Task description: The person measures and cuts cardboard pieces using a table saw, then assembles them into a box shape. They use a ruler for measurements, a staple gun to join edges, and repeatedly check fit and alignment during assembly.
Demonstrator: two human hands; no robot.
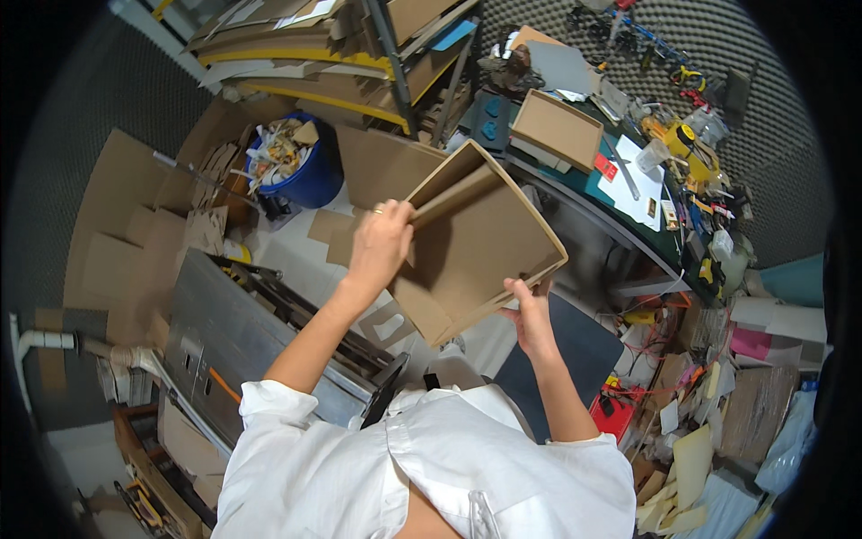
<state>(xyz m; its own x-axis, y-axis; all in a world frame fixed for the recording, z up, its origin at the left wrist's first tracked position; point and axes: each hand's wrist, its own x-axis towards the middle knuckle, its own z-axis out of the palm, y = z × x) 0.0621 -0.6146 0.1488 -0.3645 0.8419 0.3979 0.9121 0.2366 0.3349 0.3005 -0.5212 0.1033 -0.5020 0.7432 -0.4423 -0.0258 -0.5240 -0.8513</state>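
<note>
An open brown cardboard box [489, 234] is held up in front of me, tilted so that its inside faces me. My left hand [381, 241], with a ring on one finger, is closed over the box's left wall, next to a loose-looking flap or inner panel. Some of its fingertips are hidden behind the cardboard. At the lower right corner my right hand [533, 316] grips the rim, the thumb on the near side and other fingers partly hidden. Nothing lies inside the part of the box that shows.
A cluttered workbench [620, 211] at the right carries a shallow cardboard tray [558, 130], a metal ruler [627, 168] and tools. Left stand a full blue bin [316, 175] and a grey metal machine [215, 332]. A rack of cardboard sheets [305, 54] is behind.
</note>
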